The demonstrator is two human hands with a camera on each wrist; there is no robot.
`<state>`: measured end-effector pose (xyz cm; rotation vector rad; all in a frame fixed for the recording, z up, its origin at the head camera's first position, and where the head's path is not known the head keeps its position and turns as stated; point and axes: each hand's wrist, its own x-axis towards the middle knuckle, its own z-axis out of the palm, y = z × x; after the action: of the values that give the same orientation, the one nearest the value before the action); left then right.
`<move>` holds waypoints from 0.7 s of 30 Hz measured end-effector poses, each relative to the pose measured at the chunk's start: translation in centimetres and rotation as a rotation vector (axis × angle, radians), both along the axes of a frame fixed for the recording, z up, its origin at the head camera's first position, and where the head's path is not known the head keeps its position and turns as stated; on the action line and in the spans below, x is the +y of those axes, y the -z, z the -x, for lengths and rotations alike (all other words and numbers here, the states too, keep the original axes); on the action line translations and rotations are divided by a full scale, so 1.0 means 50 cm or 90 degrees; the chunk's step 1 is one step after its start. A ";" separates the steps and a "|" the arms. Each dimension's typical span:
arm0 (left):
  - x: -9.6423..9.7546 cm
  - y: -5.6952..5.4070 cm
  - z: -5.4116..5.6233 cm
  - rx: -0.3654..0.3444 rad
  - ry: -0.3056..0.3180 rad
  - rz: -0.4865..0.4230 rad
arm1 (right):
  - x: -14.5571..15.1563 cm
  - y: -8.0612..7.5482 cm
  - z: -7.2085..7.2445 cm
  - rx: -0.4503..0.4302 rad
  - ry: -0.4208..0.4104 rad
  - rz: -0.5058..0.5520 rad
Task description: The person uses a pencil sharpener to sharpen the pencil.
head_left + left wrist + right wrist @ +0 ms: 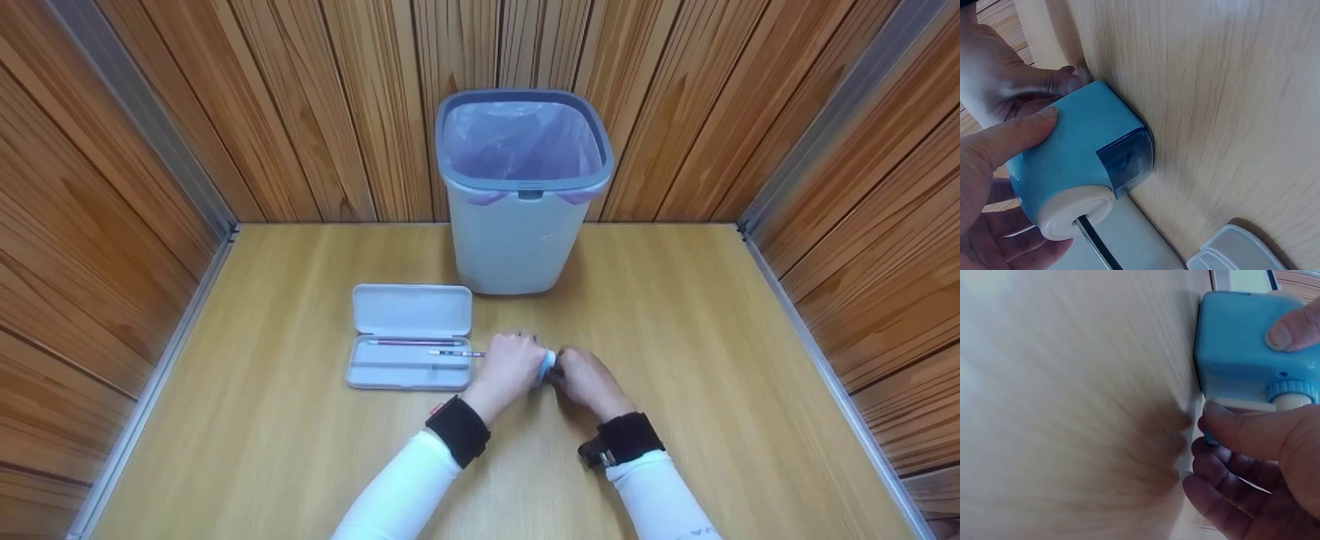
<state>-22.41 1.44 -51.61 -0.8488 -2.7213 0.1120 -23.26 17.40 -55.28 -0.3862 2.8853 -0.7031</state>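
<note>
A light-blue crank pencil sharpener (1075,140) with a dark see-through shavings drawer (1131,160) stands on the table. My left hand (511,367) grips its body, thumb on the blue casing. From the round white front a pencil (1096,243) sticks out; in the head view it points left over the case. At the sharpener's other end my right hand (591,380) pinches the small blue knob (1211,438) of the white crank arm (1241,405) between thumb and fingers. To the left lies an open grey-white pencil case (412,310) with another pencil (412,343) inside.
A pale waste bin (514,247) with a grey rim and a plastic liner stands behind my hands by the back wall. Wood-panelled walls with metal edging enclose the wooden table (300,465) at the back and sides.
</note>
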 end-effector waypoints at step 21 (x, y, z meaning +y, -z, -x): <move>-0.002 0.007 -0.002 0.026 0.009 0.013 | 0.015 -0.002 -0.057 0.114 -0.104 -0.023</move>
<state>-22.31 1.34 -51.96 -0.8620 -2.6795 0.1522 -20.42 18.15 -55.16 -0.7042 2.9817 -0.6174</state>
